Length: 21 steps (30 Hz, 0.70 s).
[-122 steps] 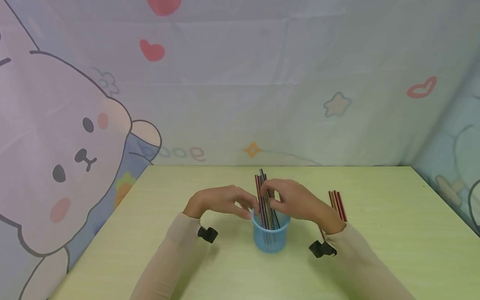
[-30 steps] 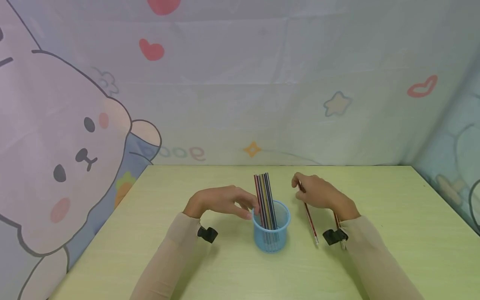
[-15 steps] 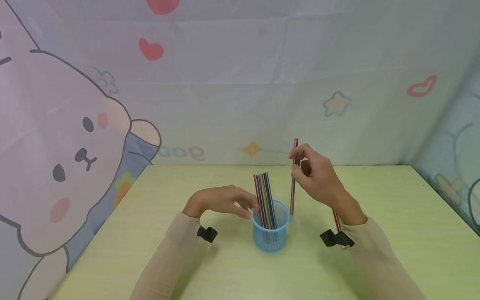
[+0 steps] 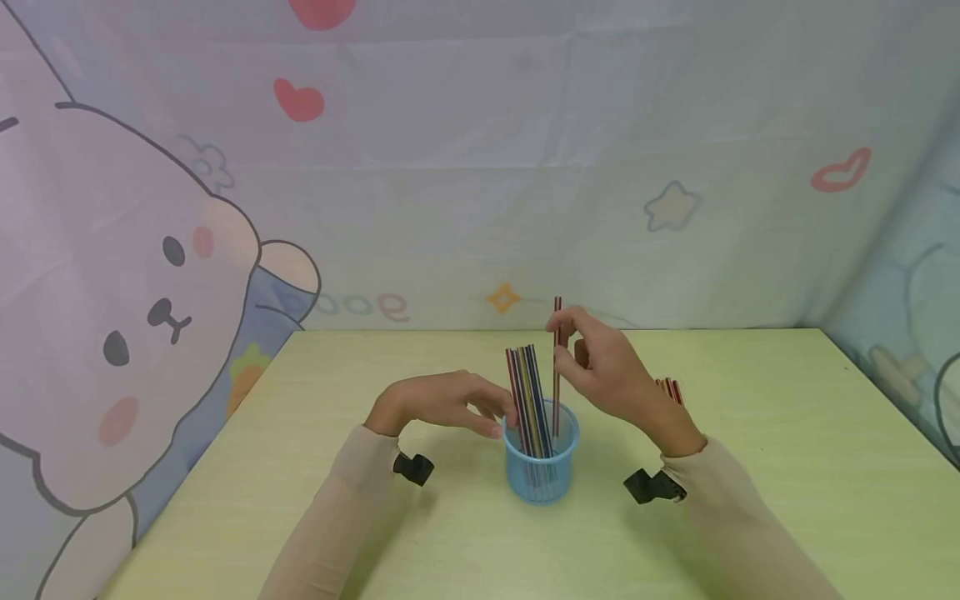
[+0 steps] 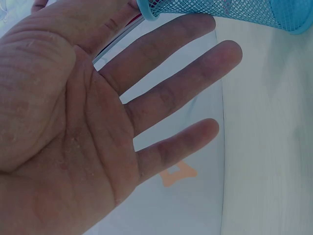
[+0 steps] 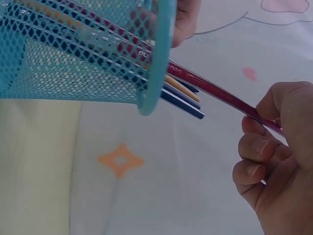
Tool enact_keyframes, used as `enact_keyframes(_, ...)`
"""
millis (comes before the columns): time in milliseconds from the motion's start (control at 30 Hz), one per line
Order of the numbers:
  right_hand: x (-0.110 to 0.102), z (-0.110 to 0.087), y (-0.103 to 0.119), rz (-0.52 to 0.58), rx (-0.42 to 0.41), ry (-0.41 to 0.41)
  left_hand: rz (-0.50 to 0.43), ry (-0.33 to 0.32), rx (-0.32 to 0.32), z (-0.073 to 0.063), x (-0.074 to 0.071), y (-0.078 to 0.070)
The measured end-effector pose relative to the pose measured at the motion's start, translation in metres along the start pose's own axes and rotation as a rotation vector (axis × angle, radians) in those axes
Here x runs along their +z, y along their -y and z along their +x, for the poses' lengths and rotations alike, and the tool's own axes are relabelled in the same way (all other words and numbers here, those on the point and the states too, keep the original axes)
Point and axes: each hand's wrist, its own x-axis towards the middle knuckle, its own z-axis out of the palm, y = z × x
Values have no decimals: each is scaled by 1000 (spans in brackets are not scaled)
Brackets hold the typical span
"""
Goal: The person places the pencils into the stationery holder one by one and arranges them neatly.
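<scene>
A light blue mesh pencil cup (image 4: 540,479) stands on the table in the middle of the head view. Several dark, yellow and red pencils (image 4: 529,396) lean together in its left side. At the cup's left rim my left hand (image 4: 453,400) holds on, index finger over the edge and thumb beside it. In the left wrist view the other fingers (image 5: 168,95) stretch out straight. My right hand (image 4: 603,362) pinches a red pencil (image 4: 557,392) near its upper end, between thumb and fingers. The pencil's lower end is inside the cup's mouth.
A few more red and yellow pencils (image 4: 671,390) lie on the pale yellow table (image 4: 787,467), partly hidden behind my right forearm. A printed cloth (image 4: 450,208) hangs behind the table's far edge. Black wrist cameras (image 4: 652,487) sit on both sleeves.
My right hand picked a red pencil up from the table on the right, raised it upright, and brought it left into the cup. My left hand stays at the rim.
</scene>
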Motion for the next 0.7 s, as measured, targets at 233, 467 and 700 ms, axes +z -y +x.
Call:
enact_keyframes(233,15,-3,-6,-128,54,183,-6,1,-2,-1,0,0)
enact_keyframes(467,23,-5,-8,-227,76,335,-5,1,-8,0,0,0)
enact_keyframes(700,21,-5,-7,-219,64,381,3,-7,-19,0,0,0)
